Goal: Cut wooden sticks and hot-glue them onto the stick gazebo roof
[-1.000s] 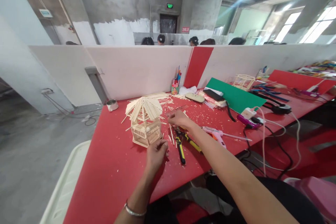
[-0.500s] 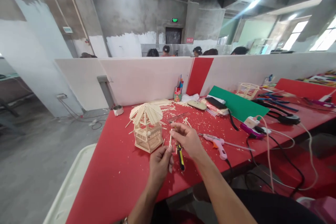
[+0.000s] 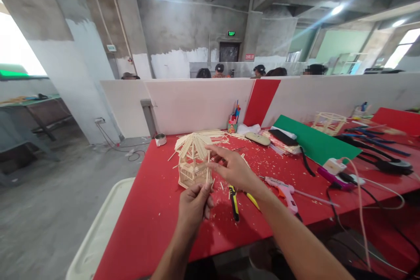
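A small pavilion of pale wooden sticks (image 3: 194,164) stands on the red table (image 3: 144,218), with a peaked stick roof. In front of its right side, my left hand (image 3: 196,201) pinches the lower end of a thin upright stick (image 3: 209,168). My right hand (image 3: 231,168) is at the stick's upper part, thumb and index finger apart on either side of it; whether they touch it is unclear. Yellow-and-black pliers (image 3: 233,203) lie below my right hand, their other handle partly hidden by my wrist.
A pink glue gun (image 3: 285,190) lies to the right, near a purple power strip (image 3: 337,178) with cables. Behind are loose sticks, a pen cup (image 3: 232,126), a tape roll (image 3: 160,140) and a green board (image 3: 318,140). People's heads show beyond the white partition (image 3: 200,105).
The view has turned left, so the scene sits further right. My right thumb and index finger have spread apart, and my hands are nearer the pavilion. More of the pliers shows.
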`<state>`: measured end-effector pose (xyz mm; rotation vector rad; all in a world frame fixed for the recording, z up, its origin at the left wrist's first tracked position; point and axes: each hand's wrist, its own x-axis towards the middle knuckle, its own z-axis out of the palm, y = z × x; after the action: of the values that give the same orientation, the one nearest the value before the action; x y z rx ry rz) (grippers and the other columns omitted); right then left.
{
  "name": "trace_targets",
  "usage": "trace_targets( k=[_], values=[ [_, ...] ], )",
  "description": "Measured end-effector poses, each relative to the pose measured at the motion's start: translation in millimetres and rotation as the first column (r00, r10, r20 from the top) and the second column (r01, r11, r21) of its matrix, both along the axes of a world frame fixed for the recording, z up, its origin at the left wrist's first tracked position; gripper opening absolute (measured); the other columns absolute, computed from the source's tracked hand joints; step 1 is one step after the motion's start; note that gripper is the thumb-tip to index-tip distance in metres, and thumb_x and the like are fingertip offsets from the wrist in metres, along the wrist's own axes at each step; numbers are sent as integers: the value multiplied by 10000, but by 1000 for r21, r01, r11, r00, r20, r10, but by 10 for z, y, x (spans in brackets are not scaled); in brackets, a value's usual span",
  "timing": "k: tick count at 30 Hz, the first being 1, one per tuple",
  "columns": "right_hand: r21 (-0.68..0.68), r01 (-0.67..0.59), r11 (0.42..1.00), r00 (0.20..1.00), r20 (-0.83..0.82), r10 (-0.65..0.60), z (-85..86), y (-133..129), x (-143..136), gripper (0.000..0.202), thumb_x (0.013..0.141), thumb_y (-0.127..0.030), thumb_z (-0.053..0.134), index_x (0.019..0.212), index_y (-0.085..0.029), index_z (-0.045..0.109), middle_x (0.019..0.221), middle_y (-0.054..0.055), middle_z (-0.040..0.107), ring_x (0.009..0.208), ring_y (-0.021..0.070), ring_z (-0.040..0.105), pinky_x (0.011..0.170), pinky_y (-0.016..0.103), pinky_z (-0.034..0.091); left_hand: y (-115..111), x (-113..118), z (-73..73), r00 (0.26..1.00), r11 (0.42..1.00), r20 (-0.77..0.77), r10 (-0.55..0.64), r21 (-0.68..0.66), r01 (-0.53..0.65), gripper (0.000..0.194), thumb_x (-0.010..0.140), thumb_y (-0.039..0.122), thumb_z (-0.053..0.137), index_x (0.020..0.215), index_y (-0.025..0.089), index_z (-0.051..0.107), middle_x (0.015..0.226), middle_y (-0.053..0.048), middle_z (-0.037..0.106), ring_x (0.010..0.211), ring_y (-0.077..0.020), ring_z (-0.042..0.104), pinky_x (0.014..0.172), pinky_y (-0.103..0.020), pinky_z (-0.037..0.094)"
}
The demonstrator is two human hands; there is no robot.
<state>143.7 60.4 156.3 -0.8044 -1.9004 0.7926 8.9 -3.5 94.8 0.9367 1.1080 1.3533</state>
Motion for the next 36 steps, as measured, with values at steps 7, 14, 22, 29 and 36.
trace_targets(
  k=[7, 14, 22, 29, 36],
  values=[
    [365, -198, 910, 926, 374, 52, 496, 277, 158, 175, 821, -312, 625, 959, -217, 675, 1110, 70, 626, 1025, 185, 549, 877, 327, 417, 113, -140, 125, 1000, 998, 10, 12, 61, -12, 398, 588, 491, 753, 742, 131, 680, 493, 19, 593, 300, -52, 441, 279, -150, 282],
    [358, -415, 836, 756, 647, 98, 733, 511, -8, 109, 850, -208, 591, 811, -199, 692, 804, 17, 621, 795, 126, 557, 729, 238, 401, 184, -292, 238, 988, 985, -16, 151, 88, -149, 410, 621, 533, 722, 573, 146, 596, 430, 20, 557, 271, -43, 390, 277, -154, 226],
    [346, -495, 797, 716, 683, 147, 780, 950, -217, 136, 875, -186, 548, 826, -184, 674, 816, 19, 576, 792, 117, 528, 745, 237, 391, 315, -425, 215, 963, 956, -114, 246, 195, -221, 367, 704, 494, 672, 624, 136, 644, 460, 0, 564, 347, -68, 420, 319, -173, 295],
    [360, -476, 802, 707, 700, 105, 720, 1132, -289, 106, 855, -224, 586, 827, -224, 688, 873, 22, 570, 853, 141, 514, 752, 259, 369, 453, -444, 134, 975, 972, 74, 210, 91, -217, 365, 679, 481, 694, 661, 119, 663, 434, 10, 544, 323, -55, 394, 314, -166, 258],
    [361, -477, 801, 689, 720, 86, 740, 1122, -352, 93, 844, -226, 606, 807, -234, 691, 868, 20, 570, 839, 138, 515, 752, 259, 375, 463, -432, 194, 955, 980, 226, 194, 5, -201, 377, 606, 466, 754, 694, 111, 663, 503, 5, 577, 345, -42, 407, 319, -158, 251]
  ],
)
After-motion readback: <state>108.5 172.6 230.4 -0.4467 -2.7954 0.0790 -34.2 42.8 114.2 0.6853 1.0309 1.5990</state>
